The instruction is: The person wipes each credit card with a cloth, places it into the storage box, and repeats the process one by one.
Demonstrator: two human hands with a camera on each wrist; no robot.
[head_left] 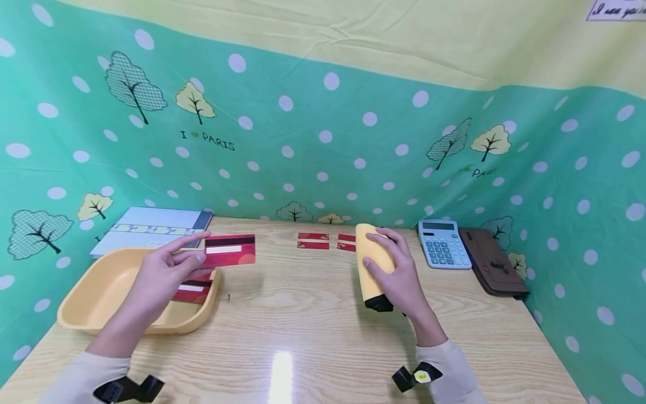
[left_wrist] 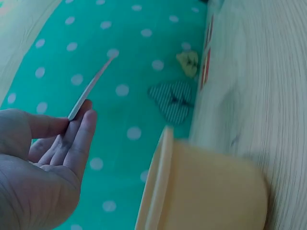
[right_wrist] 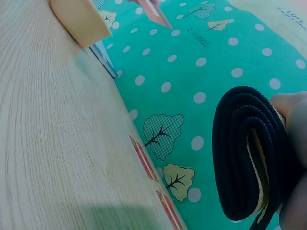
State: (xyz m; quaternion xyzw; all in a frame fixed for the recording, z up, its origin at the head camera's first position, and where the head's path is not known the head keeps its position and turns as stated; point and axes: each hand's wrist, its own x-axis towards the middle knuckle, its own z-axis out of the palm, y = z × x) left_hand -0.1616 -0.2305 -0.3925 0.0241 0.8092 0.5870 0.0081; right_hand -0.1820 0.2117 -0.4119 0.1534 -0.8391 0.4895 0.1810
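Observation:
My left hand (head_left: 158, 275) pinches a red card (head_left: 229, 258) by its left edge, thumb below and fingers behind. The card has a black stripe and a white strip, and it is seen nearly edge-on in the left wrist view. Under that hand is a yellow-orange plastic basin (head_left: 98, 280) with red cards (head_left: 194, 293) inside, partly hidden by the hand. My right hand (head_left: 396, 269) grips a rolled yellow cloth (head_left: 372, 261) with a black end. In the right wrist view, the roll (right_wrist: 244, 153) shows dark layers coiled with yellow between them.
Red cards (head_left: 313, 245) with pale bands lie toward the table's back, one partly behind the roll. A blue calculator (head_left: 441, 247) and a brown zip wallet (head_left: 492, 264) lie at the right. Behind the basin is a blue-white folder (head_left: 146, 224). A green dotted curtain (head_left: 323, 157) surrounds the table.

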